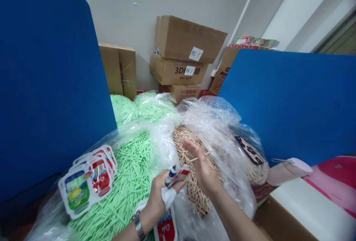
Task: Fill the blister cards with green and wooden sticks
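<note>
Near the lower middle, my left hand (pixel 159 193) is closed around a bent printed pouch (pixel 181 176) with blue, white and red parts. A white piece (pixel 168 196) shows under its fingers; its kind is unclear. My right hand (pixel 206 172) is just to the right, over a pile of tan sticks (pixel 185 144), fingers long and nearly straight. A thin pale stick (pixel 194 159) pokes out on both sides of it, seemingly pinched there. Bright green sticks (pixel 133 163) fill an opened clear bag on the left. Below my left hand lies a red Cola pouch (pixel 166 228).
Several stacked printed pouches (pixel 83 185) lie on the green sticks. Blue partitions (pixel 52 85) stand left and right. Cardboard boxes (pixel 183 68) are stacked at the wall. On the right are a dark patterned piece (pixel 249 150), a pink-white cup (pixel 289 170) and an open carton (pixel 280 215).
</note>
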Motion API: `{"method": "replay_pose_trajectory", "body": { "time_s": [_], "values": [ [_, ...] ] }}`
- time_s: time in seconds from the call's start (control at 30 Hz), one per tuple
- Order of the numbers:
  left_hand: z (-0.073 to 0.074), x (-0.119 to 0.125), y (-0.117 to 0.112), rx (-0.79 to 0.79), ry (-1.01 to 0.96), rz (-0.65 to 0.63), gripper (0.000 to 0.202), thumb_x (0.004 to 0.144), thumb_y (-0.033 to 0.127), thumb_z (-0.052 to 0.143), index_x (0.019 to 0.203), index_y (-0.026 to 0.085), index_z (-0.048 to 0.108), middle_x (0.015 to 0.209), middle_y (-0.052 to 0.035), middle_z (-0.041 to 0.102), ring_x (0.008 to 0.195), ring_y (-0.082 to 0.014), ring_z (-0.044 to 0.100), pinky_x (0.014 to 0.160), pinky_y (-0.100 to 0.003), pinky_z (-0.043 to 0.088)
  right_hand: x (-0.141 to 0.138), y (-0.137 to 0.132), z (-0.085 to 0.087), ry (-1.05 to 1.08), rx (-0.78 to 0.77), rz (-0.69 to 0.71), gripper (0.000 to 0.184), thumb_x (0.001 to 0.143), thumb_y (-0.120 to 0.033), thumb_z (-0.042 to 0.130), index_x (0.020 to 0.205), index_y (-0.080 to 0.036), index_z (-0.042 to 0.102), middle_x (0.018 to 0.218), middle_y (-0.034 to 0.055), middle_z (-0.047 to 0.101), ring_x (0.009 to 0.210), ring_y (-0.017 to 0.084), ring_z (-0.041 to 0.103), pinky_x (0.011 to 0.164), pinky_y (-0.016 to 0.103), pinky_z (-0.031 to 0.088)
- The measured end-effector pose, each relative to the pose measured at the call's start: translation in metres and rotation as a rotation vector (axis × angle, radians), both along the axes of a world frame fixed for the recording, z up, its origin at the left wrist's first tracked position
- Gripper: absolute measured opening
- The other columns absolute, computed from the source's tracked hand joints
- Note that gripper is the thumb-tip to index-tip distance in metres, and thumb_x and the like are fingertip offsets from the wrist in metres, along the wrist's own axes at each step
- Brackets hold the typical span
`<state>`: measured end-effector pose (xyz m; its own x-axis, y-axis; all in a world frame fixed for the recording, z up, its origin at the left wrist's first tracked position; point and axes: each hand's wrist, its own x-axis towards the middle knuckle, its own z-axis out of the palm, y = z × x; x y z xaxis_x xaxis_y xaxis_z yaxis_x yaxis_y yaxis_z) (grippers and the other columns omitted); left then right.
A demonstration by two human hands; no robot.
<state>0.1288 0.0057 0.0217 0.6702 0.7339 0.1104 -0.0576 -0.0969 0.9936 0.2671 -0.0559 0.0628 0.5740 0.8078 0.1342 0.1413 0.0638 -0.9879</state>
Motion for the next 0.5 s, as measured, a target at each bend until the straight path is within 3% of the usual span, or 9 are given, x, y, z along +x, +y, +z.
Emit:
{"method": "replay_pose_trajectory", "body": {
  "time_s": [0.13,0.3,0.37,0.43,0.5],
  "values": [
    [0.0010,0.0009,-0.0007,-0.001,-0.016,0.029,0.026,0.072,0.039,0.071,0.078,0.014,0.072,0.075,-0.0069,0.068,0.073,-0.0239,0.062,0.068,-0.030,0.051,-0.0007,-0.0040,0.0101,-0.123,-0.086,0.030,0.048,0.095,-0.053,0.028,0.128,-0.030,0.054,0.136,0.0039,0.052,0.129,0.022,0.042,0.110,0.048,0.028],
    [-0.0017,-0.0013,0.0025,0.113,-0.008,0.027,0.018,0.075,0.032,0.069,0.075,0.015,0.072,0.076,-0.0061,0.066,0.073,-0.0233,0.061,0.070,-0.030,0.050,-0.0043,-0.0050,0.0046,-0.336,-0.135,0.153,0.043,0.093,-0.050,0.038,0.127,-0.029,0.055,0.140,0.0043,0.047,0.133,0.024,0.037,0.112,0.049,0.024],
    [-0.0025,-0.0029,0.0032,0.131,-0.004,0.027,0.015,0.076,0.030,0.069,0.078,0.015,0.071,0.078,-0.0063,0.067,0.074,-0.0230,0.061,0.070,-0.030,0.050,-0.0037,-0.0051,0.0023,-0.319,-0.109,0.166,0.054,0.090,-0.049,0.047,0.140,-0.029,0.039,0.141,0.0079,0.046,0.131,0.026,0.039,0.109,0.050,0.030],
    [-0.0028,-0.0040,0.0034,0.101,-0.005,0.001,0.015,0.077,0.029,0.068,0.082,0.015,0.071,0.081,-0.0065,0.068,0.076,-0.0232,0.061,0.071,-0.030,0.049,-0.0025,-0.0063,0.0023,-0.256,0.003,0.084,0.070,0.090,-0.047,0.049,0.148,-0.029,0.014,0.142,0.0107,0.044,0.128,0.027,0.044,0.104,0.049,0.037],
    [-0.0029,-0.0043,0.0035,0.035,-0.028,-0.036,0.017,0.078,0.029,0.067,0.087,0.014,0.070,0.082,-0.0060,0.068,0.077,-0.0228,0.062,0.071,-0.029,0.049,-0.0016,-0.0086,0.0039,-0.316,0.068,0.048,0.068,0.093,-0.044,0.044,0.149,-0.030,0.008,0.144,0.0101,0.041,0.129,0.026,0.042,0.104,0.048,0.037]
  ]
}}
